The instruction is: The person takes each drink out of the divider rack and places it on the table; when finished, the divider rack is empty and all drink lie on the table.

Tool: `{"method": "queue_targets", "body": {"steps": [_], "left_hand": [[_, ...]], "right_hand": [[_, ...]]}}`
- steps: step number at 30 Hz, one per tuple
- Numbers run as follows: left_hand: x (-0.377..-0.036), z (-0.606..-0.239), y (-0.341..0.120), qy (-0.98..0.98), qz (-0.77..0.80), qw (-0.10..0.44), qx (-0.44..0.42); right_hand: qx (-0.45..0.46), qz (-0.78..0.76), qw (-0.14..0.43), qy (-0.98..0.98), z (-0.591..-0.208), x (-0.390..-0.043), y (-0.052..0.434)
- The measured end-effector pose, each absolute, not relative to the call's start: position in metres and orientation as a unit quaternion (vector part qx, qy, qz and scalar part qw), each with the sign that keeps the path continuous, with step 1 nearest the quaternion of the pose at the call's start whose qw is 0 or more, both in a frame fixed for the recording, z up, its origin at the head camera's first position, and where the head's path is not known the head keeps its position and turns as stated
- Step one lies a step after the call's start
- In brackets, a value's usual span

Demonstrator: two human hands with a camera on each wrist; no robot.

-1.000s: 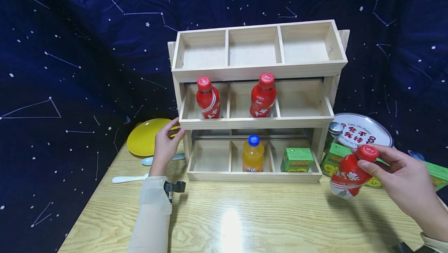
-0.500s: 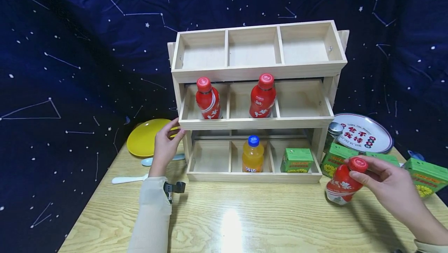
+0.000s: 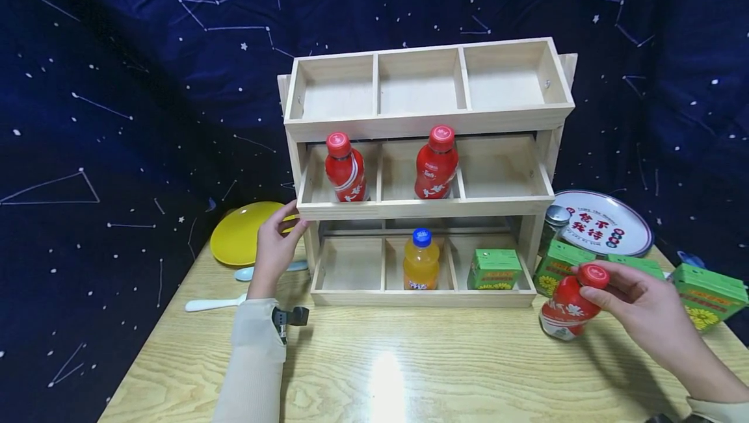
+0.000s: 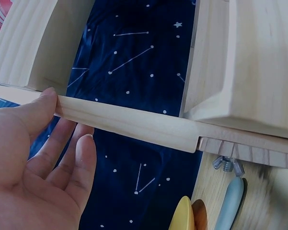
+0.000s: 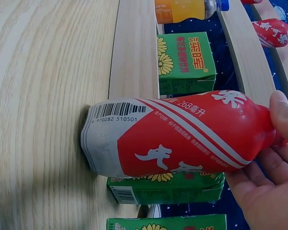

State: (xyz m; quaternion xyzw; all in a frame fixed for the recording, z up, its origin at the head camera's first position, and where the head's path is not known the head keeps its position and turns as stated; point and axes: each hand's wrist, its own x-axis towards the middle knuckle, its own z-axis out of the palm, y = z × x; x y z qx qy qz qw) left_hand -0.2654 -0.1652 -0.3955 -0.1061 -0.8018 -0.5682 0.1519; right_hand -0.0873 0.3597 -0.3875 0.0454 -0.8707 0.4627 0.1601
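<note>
In the head view my right hand (image 3: 655, 319) holds a red drink bottle (image 3: 570, 306) by its neck, leaning slightly, its base close over the table at the right. The right wrist view shows the bottle's barcode label (image 5: 117, 112), with thumb and fingers around the neck. My left hand (image 3: 277, 247) grips the left side of a three-tier wooden rack (image 3: 427, 207); in the left wrist view the thumb (image 4: 48, 98) lies against the side upright, fingers on its other side. Two more red bottles (image 3: 345, 169) stand in the middle tier's left and centre compartments.
In the bottom tier are an orange drink bottle (image 3: 421, 264) and a green box (image 3: 495, 270). More green boxes (image 3: 708, 293), a shaker jar (image 3: 554, 221) and a white plate (image 3: 608, 215) stand right. Left lie a yellow plate (image 3: 240, 241) and pale spoon-like utensils (image 3: 213, 305).
My right hand has brought the red bottle a little left and down, nearer the table, uncovering the green boxes behind. The left hand stays at the rack.
</note>
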Motion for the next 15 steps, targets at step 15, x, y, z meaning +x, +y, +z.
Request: {"method": "queue_targets", "body": {"steps": [15], "left_hand": [[-0.273,-0.407,-0.17,-0.797,-0.566,0.175,-0.121]], "right_hand": [[0.05,0.483,0.094,-0.869,-0.373,-0.093,0.37]]}}
